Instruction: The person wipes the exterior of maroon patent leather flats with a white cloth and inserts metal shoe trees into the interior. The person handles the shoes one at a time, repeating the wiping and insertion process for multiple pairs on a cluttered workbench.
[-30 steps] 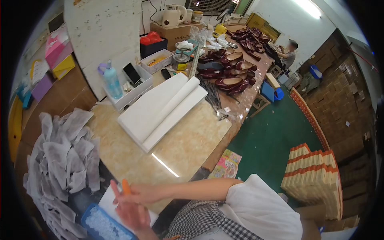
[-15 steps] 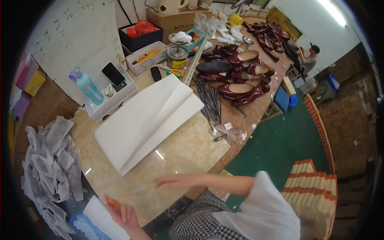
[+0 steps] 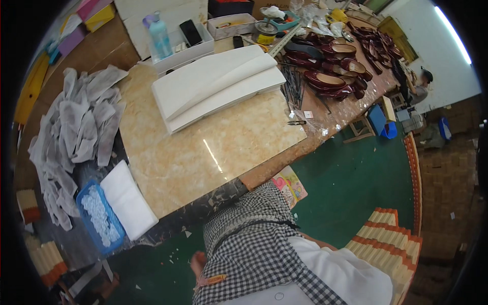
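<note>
Part of my left hand (image 3: 199, 262) shows low beside my black-and-white checked apron (image 3: 249, 239); its fingers are not clear. Just below it, a small orange object (image 3: 216, 278) lies against the apron, and I cannot tell whether the hand touches it. Of my right arm, a strip of forearm (image 3: 317, 241) shows by the white sleeve; the hand is hidden. Ahead, a thick stack of white sheets (image 3: 213, 86), its top ones folded over, lies on the marbled board (image 3: 223, 137). A folded white cloth (image 3: 128, 201) lies at the table's near left.
A blue basket (image 3: 100, 218) of small pale pieces and a heap of grey fabric pieces (image 3: 81, 117) are on the left. Dark red shoes (image 3: 330, 76) crowd the far right. A bottle (image 3: 160, 38) and phone (image 3: 190, 33) are in a white box. Another person (image 3: 419, 89) is beyond.
Both hands have withdrawn from over the table toward my body. The orange object, earlier in my left hand, now lies against the apron. The view has shifted, showing more of the near floor.
</note>
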The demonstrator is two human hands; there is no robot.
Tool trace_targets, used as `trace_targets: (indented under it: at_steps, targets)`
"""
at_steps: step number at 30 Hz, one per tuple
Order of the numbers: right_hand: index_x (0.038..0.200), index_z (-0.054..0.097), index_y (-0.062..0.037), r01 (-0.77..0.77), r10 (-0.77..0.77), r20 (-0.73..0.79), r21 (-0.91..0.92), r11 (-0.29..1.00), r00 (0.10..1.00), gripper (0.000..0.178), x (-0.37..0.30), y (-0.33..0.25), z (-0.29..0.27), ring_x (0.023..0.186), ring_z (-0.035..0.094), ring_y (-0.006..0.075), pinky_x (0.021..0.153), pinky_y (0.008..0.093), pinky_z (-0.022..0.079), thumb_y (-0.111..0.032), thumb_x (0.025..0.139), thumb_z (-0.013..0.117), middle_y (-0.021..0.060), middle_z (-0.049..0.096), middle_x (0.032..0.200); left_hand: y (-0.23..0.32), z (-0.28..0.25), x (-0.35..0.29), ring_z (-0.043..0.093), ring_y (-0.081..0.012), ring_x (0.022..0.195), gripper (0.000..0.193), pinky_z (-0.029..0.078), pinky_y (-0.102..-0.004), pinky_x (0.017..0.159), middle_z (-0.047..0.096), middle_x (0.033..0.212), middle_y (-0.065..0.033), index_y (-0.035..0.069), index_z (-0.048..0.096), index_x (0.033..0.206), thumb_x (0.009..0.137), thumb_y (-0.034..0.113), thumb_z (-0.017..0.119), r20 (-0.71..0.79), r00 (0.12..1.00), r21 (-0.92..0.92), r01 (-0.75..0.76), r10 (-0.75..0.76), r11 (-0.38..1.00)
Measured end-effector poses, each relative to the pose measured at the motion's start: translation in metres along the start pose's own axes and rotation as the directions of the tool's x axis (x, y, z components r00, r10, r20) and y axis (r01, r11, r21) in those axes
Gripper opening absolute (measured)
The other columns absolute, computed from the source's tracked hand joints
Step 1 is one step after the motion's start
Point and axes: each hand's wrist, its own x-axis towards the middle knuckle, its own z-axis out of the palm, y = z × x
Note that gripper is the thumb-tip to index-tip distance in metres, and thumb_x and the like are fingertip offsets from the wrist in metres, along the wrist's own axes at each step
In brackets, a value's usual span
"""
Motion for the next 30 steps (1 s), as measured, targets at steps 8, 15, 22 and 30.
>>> trace_targets:
  at_steps: [8, 15, 22, 30]
  targets:
    - [0.127, 0.055, -0.0119, 0.124, -0.132, -0.062, -0.112, 0.986, 0.989, 0.061, 0.034, -0.058, -0.056, 0.105, 0.060, 0.0265, 0.086, 0.0421, 0.049, -0.059, 0.089, 0.049, 0.0118, 0.063, 0.115, -0.058, 0.036, -0.029, 0.058, -0.0231, 0.087, 0.038, 0.047, -0.0356, 0.078, 0.061, 0.104, -0.0102, 0.007, 0.059, 0.116, 0.090, 0.035, 0.056, -0.009, 0.999, 0.477, 0.046, -0.047, 0.878]
    - [0.130, 0.053, -0.0116, 0.089, -0.093, -0.021, -0.154, 0.984, 0.995, 0.065, 0.117, -0.121, -0.108, 0.109, 0.058, 0.0255, 0.088, 0.0419, 0.049, -0.061, 0.088, 0.049, 0.0112, 0.060, 0.121, -0.056, 0.158, -0.020, 0.054, -0.0253, 0.097, 0.042, 0.045, -0.0380, 0.084, 0.056, 0.113, -0.0118, 0.009, 0.054, 0.122, 0.091, 0.037, 0.056, 0.056, 0.996, 0.659, -0.091, 0.072, 0.747]
    - [0.133, 0.051, -0.0113, 0.101, -0.096, 0.050, -0.116, 0.988, 0.994, 0.069, 0.185, -0.159, -0.204, 0.112, 0.056, 0.0244, 0.090, 0.0416, 0.048, -0.063, 0.087, 0.050, 0.0105, 0.057, 0.127, -0.064, 0.252, 0.004, 0.049, -0.0276, 0.106, 0.046, 0.043, -0.0404, 0.089, 0.050, 0.122, -0.0133, 0.011, 0.050, 0.128, 0.091, 0.038, 0.055, 0.090, 0.984, 0.745, -0.170, 0.156, 0.645]
    - [0.127, 0.057, -0.0083, 0.094, 0.265, 0.325, -0.773, 0.627, 0.908, 0.049, 0.119, -0.235, -0.388, 0.107, 0.059, 0.0163, 0.086, 0.0328, 0.051, -0.042, 0.091, 0.056, 0.0058, 0.062, 0.120, -0.067, 0.325, 0.045, 0.044, -0.0301, 0.116, 0.052, 0.040, -0.0432, 0.095, 0.045, 0.131, -0.0150, 0.013, 0.044, 0.134, 0.092, 0.040, 0.054, 0.144, 0.936, 0.825, -0.294, 0.323, 0.483]
